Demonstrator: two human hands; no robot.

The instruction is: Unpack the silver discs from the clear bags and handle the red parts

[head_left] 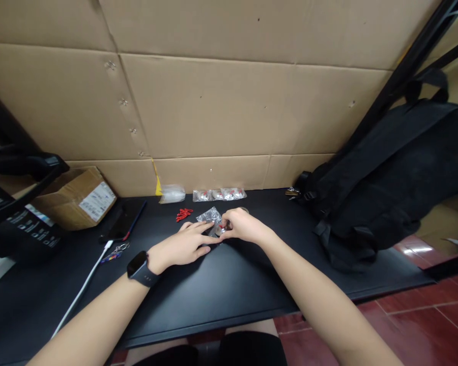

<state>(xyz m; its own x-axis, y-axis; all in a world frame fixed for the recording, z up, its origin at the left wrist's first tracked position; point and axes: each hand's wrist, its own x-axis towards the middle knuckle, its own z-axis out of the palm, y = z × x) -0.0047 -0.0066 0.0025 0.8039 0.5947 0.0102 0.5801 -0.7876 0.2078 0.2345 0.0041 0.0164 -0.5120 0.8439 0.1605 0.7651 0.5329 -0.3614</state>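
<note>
My left hand (187,243) lies flat on the black table with its fingers stretched out. Its fingertips press on a small clear plastic bag (209,215). From the other side, my right hand (238,225) is closed in a pinch on a small round silver item with a red part (221,230), at the bag's near end. The fingers partly cover it, so I cannot tell whether it is inside the bag. A little pile of red pieces (183,214) sits left of the bag. Behind it are several bagged round silver items with red parts (232,193).
A stack of clear empty bags (172,193) lies by the cardboard wall (213,112). To the left stand an open cardboard box (76,203), a phone (124,221) with a white cable (82,290), keys (116,252) and a black tumbler (19,218). A black backpack (397,173) leans at right.
</note>
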